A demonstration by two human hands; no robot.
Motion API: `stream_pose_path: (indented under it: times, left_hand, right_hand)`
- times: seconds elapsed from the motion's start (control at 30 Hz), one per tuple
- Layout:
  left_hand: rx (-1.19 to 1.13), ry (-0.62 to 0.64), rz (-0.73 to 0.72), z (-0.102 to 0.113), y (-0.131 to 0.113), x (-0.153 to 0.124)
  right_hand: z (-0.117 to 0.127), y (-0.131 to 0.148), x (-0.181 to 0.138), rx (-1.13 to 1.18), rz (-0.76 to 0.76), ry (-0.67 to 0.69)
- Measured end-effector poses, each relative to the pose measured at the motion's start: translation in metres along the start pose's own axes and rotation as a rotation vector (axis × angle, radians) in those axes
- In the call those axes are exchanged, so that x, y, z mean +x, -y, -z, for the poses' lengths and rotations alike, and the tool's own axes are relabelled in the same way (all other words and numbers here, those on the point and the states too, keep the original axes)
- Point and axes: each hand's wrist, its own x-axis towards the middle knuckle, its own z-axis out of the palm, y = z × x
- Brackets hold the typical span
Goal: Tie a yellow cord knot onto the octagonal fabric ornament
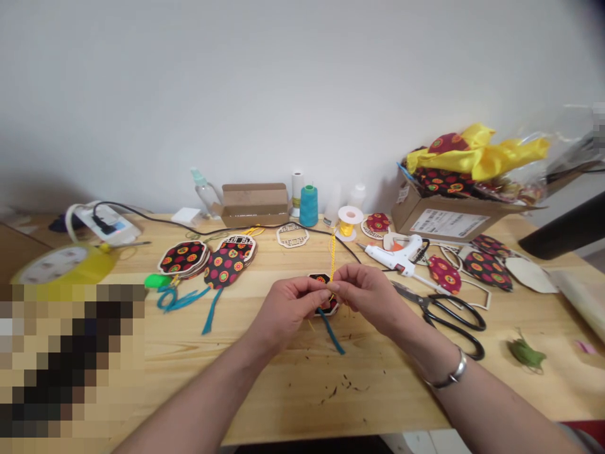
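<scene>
My left hand and my right hand meet over a small patterned fabric ornament with a pale wooden edge. Both hands are closed in a pinch on a yellow cord, which runs up from the fingertips toward a spool of yellow cord. A teal tassel hangs from the ornament onto the table below my fingers. Most of the ornament is hidden behind the hands. A silver bracelet is around my right wrist.
Black-handled scissors and a white glue gun lie right of my hands. Finished-looking ornaments with teal tassels lie left. Behind stand a teal thread cone and an open cardboard box. A fabric-filled carton stands back right.
</scene>
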Motion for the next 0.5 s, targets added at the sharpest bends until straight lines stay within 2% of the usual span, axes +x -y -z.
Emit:
stream_pose_path:
  times: [0.37,0.43,0.5]
  left_hand:
    - [-0.019,-0.025,-0.029,0.0002,0.0013,0.0003]
    - [-0.043,-0.034,-0.03,0.0009,0.0017,0.0009]
    - [-0.073,-0.045,-0.034,0.0015,0.0021,0.0015]
  right_hand:
    - [-0.0051,0.0017,-0.0013,0.121,-0.052,-0.008]
    - [-0.005,-0.0004,-0.0018,0.078,-0.032,-0.007]
    - [-0.0045,-0.0031,-0.0024,-0.084,0.059,-0.086]
